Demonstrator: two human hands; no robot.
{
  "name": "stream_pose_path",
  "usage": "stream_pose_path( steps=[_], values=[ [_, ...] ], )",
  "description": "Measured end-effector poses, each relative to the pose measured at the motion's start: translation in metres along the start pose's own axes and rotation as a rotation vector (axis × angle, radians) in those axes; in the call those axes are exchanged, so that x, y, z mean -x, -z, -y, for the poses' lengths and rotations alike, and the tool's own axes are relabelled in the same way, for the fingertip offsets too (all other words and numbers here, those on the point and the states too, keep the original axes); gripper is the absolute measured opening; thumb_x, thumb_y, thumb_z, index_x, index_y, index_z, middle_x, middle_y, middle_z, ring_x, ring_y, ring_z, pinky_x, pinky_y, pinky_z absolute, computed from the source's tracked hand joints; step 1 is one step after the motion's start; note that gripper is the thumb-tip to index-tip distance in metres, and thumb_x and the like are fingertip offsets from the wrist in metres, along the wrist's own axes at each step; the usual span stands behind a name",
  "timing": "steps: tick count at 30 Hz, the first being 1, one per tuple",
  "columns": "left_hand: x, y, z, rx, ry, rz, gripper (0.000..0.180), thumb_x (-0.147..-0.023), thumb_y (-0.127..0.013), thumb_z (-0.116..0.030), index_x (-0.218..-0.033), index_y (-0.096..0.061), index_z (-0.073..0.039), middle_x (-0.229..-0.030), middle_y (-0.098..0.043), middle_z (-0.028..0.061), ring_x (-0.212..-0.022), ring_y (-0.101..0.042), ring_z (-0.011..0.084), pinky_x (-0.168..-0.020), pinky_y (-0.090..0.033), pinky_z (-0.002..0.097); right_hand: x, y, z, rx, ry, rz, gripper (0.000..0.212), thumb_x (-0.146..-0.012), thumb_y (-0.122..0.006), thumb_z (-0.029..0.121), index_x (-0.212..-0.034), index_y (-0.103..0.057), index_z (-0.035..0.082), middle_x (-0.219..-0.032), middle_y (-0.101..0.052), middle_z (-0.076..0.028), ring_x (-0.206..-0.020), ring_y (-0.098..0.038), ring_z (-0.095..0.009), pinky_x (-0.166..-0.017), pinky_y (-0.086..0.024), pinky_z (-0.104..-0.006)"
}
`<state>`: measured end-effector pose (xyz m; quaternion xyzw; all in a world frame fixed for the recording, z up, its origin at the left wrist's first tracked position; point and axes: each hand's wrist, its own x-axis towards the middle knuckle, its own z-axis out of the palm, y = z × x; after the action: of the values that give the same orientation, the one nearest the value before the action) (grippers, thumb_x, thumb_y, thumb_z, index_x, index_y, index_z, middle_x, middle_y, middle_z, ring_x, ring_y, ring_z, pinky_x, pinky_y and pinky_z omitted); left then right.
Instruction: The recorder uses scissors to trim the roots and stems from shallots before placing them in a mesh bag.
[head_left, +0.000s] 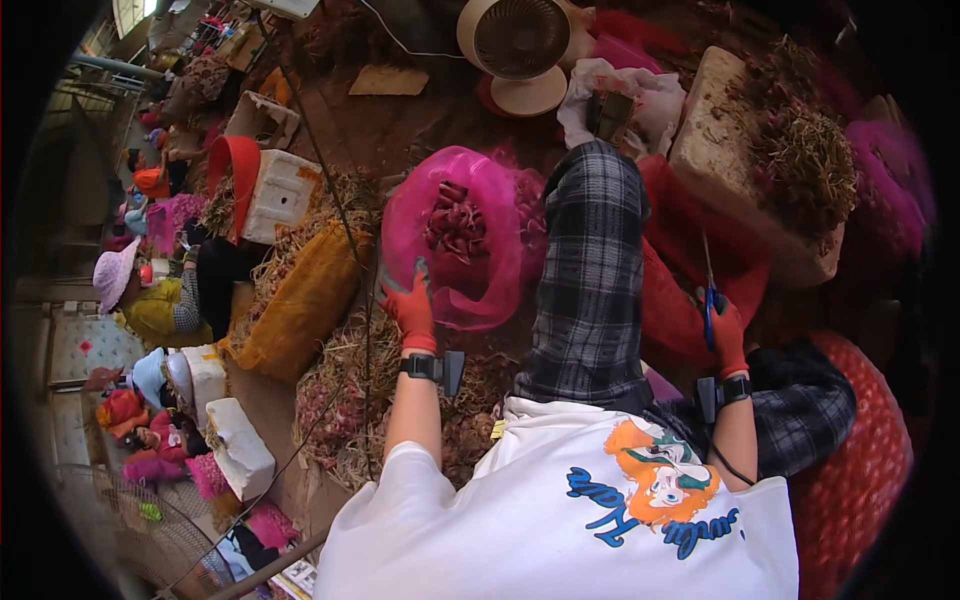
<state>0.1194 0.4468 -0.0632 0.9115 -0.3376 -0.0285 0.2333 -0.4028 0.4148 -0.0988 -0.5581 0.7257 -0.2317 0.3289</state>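
My left hand (pixel 408 312), in an orange-red glove with greyish fingertips, is at the near left edge of a pink mesh bag (pixel 400 205). Its fingers are apart, and I see nothing held in them. Purplish-red bulbs (pixel 457 225), like shallots or small onions, lie inside the bag. On the other side of my knee, my right hand (pixel 728 335), gloved the same way, is closed round the blue handles of a pair of scissors (pixel 711 290). The blades point up and away, over a red cloth or basin (pixel 690 290).
Dried-topped bulbs (pixel 345 400) are heaped at my left, beside an orange sack (pixel 305 300). A foam box (pixel 715 120) with more bulbs (pixel 800 150) stands at the right. A fan (pixel 520 50) stands ahead. Other people (pixel 150 290) sit at the far left.
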Motion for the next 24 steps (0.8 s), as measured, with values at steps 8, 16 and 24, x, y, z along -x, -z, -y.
stream_pose_path(
  steps=[8,16,24],
  values=[
    [0.008,-0.132,0.173,1.138,0.274,0.672,0.053,-0.090,-0.050,-0.041,-0.130,-0.044,-0.006,-0.126,-0.050,0.0099,-0.112,-0.050,0.0228,-0.096,-0.039,0.0375,-0.008,-0.015,-0.017,0.009,0.004,0.081,0.028,-0.083,-0.057,0.029,-0.098,-0.068,0.007,-0.085,-0.067,-0.016,-0.081,-0.065,-0.031,-0.072,-0.046,-0.0381],
    [-0.042,0.000,-0.069,0.939,-0.313,0.533,0.031,-0.089,-0.050,-0.015,-0.115,-0.058,0.001,-0.108,-0.061,0.0027,-0.098,-0.057,0.0158,-0.089,-0.044,0.0276,0.005,-0.006,-0.005,0.158,0.029,0.050,0.040,-0.080,-0.058,0.039,-0.102,-0.063,0.006,-0.094,-0.064,-0.019,-0.091,-0.060,-0.035,-0.080,-0.045,-0.0425],
    [-0.024,-0.030,0.020,0.274,-0.225,0.868,0.027,-0.087,-0.055,-0.022,-0.106,-0.062,-0.004,-0.095,-0.064,0.0105,-0.086,-0.061,0.0231,-0.078,-0.046,0.0313,0.004,-0.008,0.007,0.180,0.018,0.079,0.043,-0.078,-0.059,0.041,-0.101,-0.062,0.005,-0.093,-0.064,-0.018,-0.090,-0.061,-0.034,-0.079,-0.047,-0.0424]
  ],
)
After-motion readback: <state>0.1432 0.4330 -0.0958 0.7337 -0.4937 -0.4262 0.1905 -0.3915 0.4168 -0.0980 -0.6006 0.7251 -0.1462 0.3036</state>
